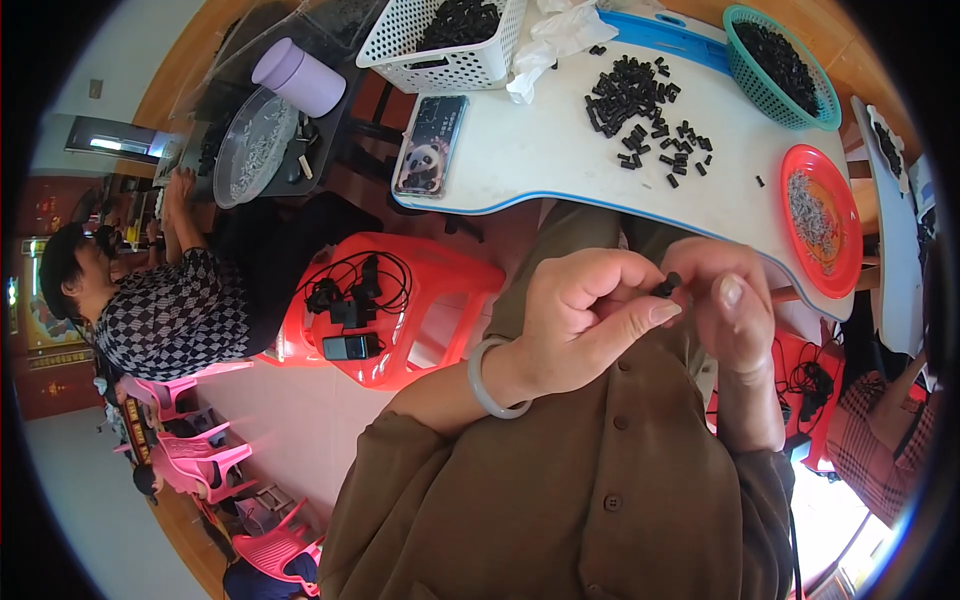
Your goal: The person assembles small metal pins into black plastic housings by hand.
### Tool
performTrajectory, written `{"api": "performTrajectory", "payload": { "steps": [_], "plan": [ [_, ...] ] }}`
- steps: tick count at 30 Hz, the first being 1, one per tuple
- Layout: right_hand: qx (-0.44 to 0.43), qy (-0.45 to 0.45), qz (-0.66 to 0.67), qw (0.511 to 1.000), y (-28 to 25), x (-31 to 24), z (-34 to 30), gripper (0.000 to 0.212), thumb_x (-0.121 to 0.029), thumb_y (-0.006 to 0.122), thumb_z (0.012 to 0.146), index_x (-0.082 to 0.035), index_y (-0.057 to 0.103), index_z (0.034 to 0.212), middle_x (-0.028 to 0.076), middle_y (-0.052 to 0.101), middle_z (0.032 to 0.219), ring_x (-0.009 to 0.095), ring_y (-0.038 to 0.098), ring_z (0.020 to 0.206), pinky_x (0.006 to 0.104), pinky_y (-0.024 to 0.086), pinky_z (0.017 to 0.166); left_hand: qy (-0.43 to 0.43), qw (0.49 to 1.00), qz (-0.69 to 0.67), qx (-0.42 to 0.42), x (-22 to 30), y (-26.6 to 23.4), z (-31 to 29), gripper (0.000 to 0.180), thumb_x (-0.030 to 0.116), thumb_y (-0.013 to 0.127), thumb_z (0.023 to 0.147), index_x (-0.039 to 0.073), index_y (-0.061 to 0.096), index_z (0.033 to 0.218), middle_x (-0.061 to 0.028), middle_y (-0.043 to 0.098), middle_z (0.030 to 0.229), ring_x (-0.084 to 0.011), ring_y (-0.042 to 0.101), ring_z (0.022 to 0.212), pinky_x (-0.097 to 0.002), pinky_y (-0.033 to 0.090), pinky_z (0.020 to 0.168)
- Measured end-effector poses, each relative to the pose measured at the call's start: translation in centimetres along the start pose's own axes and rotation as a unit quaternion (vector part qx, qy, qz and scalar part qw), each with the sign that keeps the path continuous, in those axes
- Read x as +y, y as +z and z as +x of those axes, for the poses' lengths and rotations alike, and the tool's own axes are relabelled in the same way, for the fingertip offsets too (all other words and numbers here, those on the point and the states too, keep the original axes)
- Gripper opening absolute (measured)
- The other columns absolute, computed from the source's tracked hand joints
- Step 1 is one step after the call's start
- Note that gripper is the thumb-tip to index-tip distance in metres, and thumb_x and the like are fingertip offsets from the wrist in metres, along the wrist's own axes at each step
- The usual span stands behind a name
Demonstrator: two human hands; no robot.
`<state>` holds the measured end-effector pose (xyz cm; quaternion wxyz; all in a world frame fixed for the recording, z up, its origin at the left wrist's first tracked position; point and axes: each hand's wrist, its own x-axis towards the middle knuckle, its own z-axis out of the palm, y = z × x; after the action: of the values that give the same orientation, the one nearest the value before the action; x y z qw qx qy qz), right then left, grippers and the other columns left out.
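Note:
My left hand [590,315], with a pale bangle [486,380] round its wrist, pinches a small black cylindrical piece [665,286] between thumb and forefinger. Close beside it, my right hand [728,300] is curled with its thumb raised. Its fingertips are at the black piece, and whatever they grip is hidden. Both hands are over my lap, in front of the white table [520,155]. A loose pile of similar black pieces [630,95] lies on the tabletop beyond them. Toward the right edge stands a red plate [848,215] of small pale, shiny bits [812,215].
A white perforated basket [440,72] and a green basket [745,62] hold more black pieces. A phone with a panda case [430,150] lies at the table's left edge. Left of me stands a red stool [440,285] with cables and a device; a person [175,310] sits beyond.

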<state>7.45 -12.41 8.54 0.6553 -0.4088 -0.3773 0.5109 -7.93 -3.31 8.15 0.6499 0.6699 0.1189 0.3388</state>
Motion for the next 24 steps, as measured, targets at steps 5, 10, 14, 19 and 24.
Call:
{"api": "performTrajectory", "payload": {
  "steps": [5, 10, 14, 19, 24],
  "plan": [
    [0.019, 0.098, 0.017, 0.995, 0.4, 0.3, 0.4, 0.024, -0.02, 0.06, 0.081, 0.003, 0.062, 0.075, 0.002, 0.055, 0.064, 0.008, 0.049, 0.058, 0.0231, 0.038, 0.052, 0.036, 0.999, 0.002, -0.012, -0.2, -0.1, 0.7, 0.01, -0.001, 0.067, 0.081, -0.003, 0.061, 0.089, -0.0079, 0.064, 0.072, -0.009, 0.061, 0.061, -0.0214, 0.045, 0.053],
    [0.017, 0.118, 0.054, 0.991, 0.5, 0.7, 1.2, 0.019, -0.016, 0.062, 0.083, 0.002, 0.063, 0.078, -0.001, 0.053, 0.064, 0.006, 0.046, 0.056, 0.0214, 0.037, 0.049, 0.108, 0.988, 0.113, -0.012, -0.6, -0.5, 1.3, 0.009, -0.003, 0.064, 0.082, -0.003, 0.06, 0.09, -0.0086, 0.064, 0.074, -0.0128, 0.064, 0.061, -0.0226, 0.048, 0.054],
    [0.006, 0.089, 0.077, 0.993, 0.2, 0.9, 1.3, 0.02, -0.017, 0.058, 0.087, 0.001, 0.064, 0.081, -0.001, 0.052, 0.064, 0.006, 0.044, 0.057, 0.0211, 0.035, 0.05, 0.009, 0.999, -0.038, 0.023, -1.9, 0.4, 0.7, 0.009, -0.002, 0.065, 0.082, -0.002, 0.061, 0.09, -0.0088, 0.064, 0.074, -0.0145, 0.063, 0.06, -0.024, 0.048, 0.053],
    [0.007, 0.129, -0.02, 0.991, -0.5, 1.1, 0.9, 0.019, -0.016, 0.059, 0.088, 0.0, 0.064, 0.079, -0.002, 0.052, 0.062, 0.004, 0.042, 0.053, 0.0195, 0.032, 0.047, 0.063, 0.992, 0.107, -0.003, -2.1, 0.1, 1.0, 0.006, 0.002, 0.065, 0.084, -0.002, 0.062, 0.088, -0.0036, 0.058, 0.073, -0.007, 0.048, 0.056, -0.0198, 0.037, 0.05],
    [0.012, 0.103, 0.062, 0.993, -0.6, 2.4, 0.7, 0.014, -0.011, 0.061, 0.086, 0.001, 0.063, 0.078, -0.003, 0.052, 0.063, 0.003, 0.042, 0.052, 0.0198, 0.032, 0.046, 0.109, 0.986, 0.125, -0.002, -2.9, 0.4, 1.0, 0.007, 0.005, 0.066, 0.084, -0.001, 0.062, 0.086, -0.0036, 0.057, 0.07, -0.0093, 0.047, 0.055, -0.0224, 0.037, 0.05]
  ]
}}
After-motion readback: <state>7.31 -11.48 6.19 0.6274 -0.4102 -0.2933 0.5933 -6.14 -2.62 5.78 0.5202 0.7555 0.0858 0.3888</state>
